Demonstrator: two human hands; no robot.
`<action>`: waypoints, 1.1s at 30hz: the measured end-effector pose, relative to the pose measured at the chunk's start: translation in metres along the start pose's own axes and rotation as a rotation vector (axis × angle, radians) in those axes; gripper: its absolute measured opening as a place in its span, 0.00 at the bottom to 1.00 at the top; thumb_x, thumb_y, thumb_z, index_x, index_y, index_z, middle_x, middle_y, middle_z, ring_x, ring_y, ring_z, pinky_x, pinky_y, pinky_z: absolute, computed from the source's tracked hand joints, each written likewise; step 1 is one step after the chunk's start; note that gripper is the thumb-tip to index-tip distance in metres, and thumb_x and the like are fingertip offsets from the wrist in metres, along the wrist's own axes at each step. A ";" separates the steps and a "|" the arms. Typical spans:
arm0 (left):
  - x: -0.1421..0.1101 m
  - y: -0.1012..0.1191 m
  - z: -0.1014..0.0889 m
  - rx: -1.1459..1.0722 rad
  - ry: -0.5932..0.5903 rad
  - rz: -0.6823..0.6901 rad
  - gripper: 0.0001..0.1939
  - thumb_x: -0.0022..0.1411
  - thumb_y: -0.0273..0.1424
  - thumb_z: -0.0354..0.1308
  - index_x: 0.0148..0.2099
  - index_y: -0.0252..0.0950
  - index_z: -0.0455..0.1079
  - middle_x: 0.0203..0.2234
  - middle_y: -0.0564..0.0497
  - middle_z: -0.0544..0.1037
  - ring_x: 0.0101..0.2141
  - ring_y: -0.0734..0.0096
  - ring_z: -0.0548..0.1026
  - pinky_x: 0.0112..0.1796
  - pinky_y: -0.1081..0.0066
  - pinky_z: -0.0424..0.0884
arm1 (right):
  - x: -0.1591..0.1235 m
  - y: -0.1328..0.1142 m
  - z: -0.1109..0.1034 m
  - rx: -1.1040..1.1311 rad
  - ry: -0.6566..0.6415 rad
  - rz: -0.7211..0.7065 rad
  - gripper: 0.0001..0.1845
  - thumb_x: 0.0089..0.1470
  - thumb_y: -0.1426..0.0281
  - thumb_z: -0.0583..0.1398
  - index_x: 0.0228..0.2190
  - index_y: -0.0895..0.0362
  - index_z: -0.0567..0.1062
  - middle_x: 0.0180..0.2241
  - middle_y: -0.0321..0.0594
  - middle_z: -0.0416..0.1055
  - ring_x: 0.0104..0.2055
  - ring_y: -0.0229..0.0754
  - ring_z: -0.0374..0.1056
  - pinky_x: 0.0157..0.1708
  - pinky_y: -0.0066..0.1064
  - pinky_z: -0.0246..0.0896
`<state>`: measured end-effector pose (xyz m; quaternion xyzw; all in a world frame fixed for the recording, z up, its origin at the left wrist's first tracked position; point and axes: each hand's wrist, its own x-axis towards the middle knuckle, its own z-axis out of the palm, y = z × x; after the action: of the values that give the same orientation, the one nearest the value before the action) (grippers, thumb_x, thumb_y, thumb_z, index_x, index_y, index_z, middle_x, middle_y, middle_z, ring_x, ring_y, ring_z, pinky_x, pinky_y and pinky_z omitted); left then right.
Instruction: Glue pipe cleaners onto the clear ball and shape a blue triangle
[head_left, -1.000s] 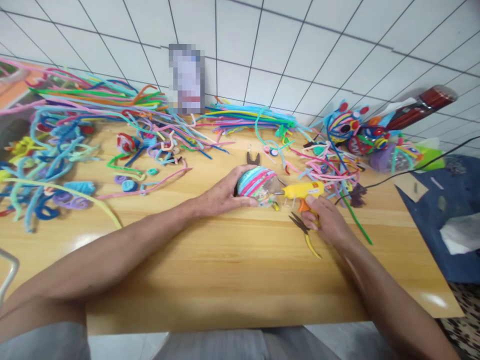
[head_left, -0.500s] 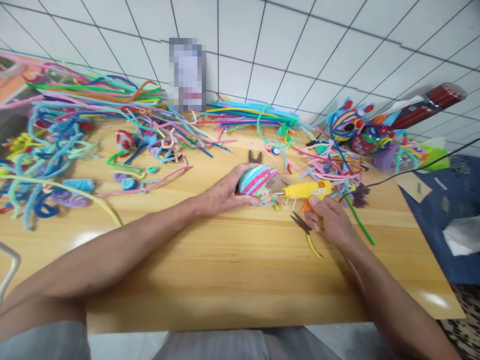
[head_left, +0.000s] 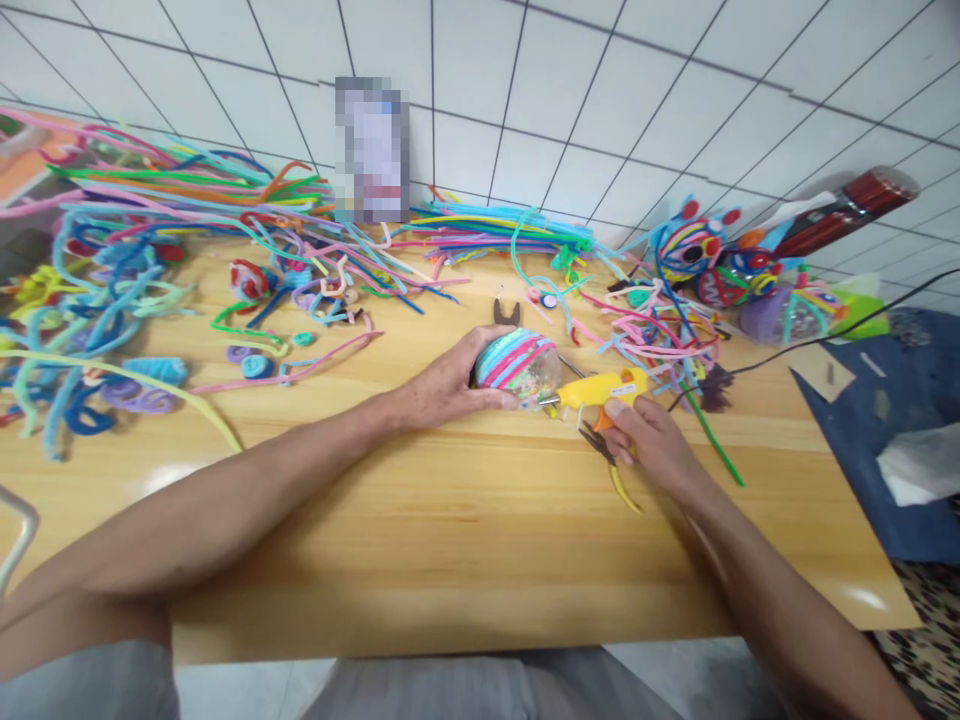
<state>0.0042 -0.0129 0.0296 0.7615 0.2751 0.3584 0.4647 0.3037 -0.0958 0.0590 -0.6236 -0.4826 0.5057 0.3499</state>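
Note:
My left hand is wrapped round a clear rounded plastic piece, like a bottle end, partly covered with pink, blue and green pipe cleaner stripes. A yellow glue gun is gripped in my right hand, its metal nozzle at the lower right edge of the clear part; whether it touches, I cannot tell. Yellow-handled pliers lie on the table just below the gun, partly hidden by my right hand. Behind the striped piece lies a dark two-pronged tool.
Loose pipe cleaners crowd the left, with a bundle along the wall and a tangle at right. Finished colourful figures and a dark red flask stand at the back right. A black cord runs from the right.
My right hand has brought the glue gun slightly left and down, so its nozzle sits lower on the clear part. My left hand keeps its hold on the striped piece.

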 end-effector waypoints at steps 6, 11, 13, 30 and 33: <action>0.000 0.002 0.000 -0.011 0.003 -0.031 0.46 0.60 0.51 0.71 0.72 0.41 0.58 0.65 0.38 0.69 0.64 0.44 0.69 0.66 0.47 0.65 | 0.000 -0.004 0.002 0.119 -0.033 0.035 0.38 0.44 0.36 0.71 0.20 0.52 0.60 0.15 0.26 0.55 0.14 0.31 0.53 0.15 0.27 0.44; 0.000 0.003 0.000 -0.016 -0.005 -0.037 0.46 0.59 0.51 0.72 0.72 0.41 0.59 0.65 0.37 0.69 0.64 0.43 0.70 0.65 0.47 0.66 | 0.001 -0.004 0.002 0.069 0.035 -0.014 0.37 0.47 0.38 0.70 0.20 0.52 0.59 0.15 0.27 0.54 0.15 0.31 0.53 0.15 0.27 0.44; 0.000 0.003 -0.001 -0.006 -0.008 -0.026 0.46 0.59 0.51 0.71 0.72 0.41 0.59 0.65 0.38 0.69 0.64 0.44 0.70 0.65 0.48 0.66 | 0.000 -0.003 0.001 -0.014 0.076 -0.042 0.36 0.50 0.38 0.69 0.20 0.52 0.60 0.14 0.28 0.56 0.16 0.32 0.54 0.15 0.27 0.46; 0.000 0.001 -0.001 0.005 -0.010 -0.022 0.46 0.60 0.51 0.71 0.72 0.39 0.58 0.66 0.37 0.68 0.65 0.44 0.69 0.66 0.48 0.65 | -0.001 0.001 0.000 -0.061 0.122 -0.036 0.40 0.41 0.32 0.68 0.18 0.52 0.60 0.13 0.28 0.57 0.14 0.31 0.57 0.16 0.27 0.48; -0.001 0.001 -0.001 0.012 -0.011 -0.045 0.47 0.59 0.52 0.71 0.72 0.39 0.58 0.66 0.37 0.68 0.64 0.44 0.69 0.66 0.48 0.66 | -0.001 -0.001 0.002 0.002 0.079 -0.018 0.41 0.40 0.32 0.70 0.18 0.52 0.60 0.13 0.27 0.57 0.14 0.30 0.55 0.15 0.26 0.47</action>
<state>0.0028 -0.0133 0.0308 0.7599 0.2918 0.3421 0.4694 0.3016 -0.0968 0.0598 -0.6383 -0.4735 0.4781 0.3739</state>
